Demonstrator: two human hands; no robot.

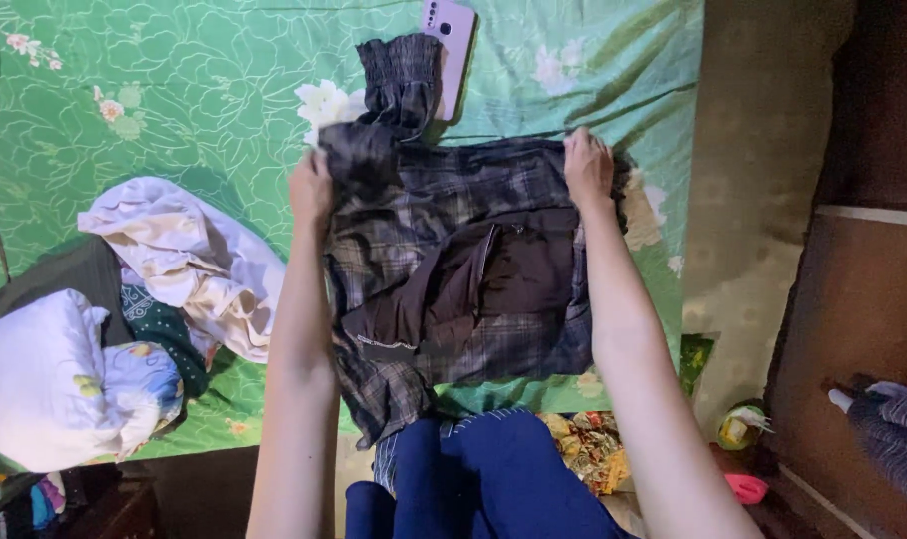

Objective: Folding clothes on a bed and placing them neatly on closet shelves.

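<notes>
Fingers first: the left hand (311, 188) has its fingers curled down onto the far left corner of the dark plaid garment (453, 269), and the right hand (587, 166) presses fingers together on the far right corner. Whether either hand pinches the cloth or only pins it flat, the view is too dim to say. The garment lies right under both hands and runs back towards the person, its long edge stretching side to side between the two hands, one corner at each. A gathered cuff or waistband (402, 80) sticks out beyond the left hand, touching a pink phone (453, 40). All of it rests on the green flowered bedsheet (174, 90). Off left, well apart, sit crumpled cream clothes (189, 260) and a white bundle (44, 379).
</notes>
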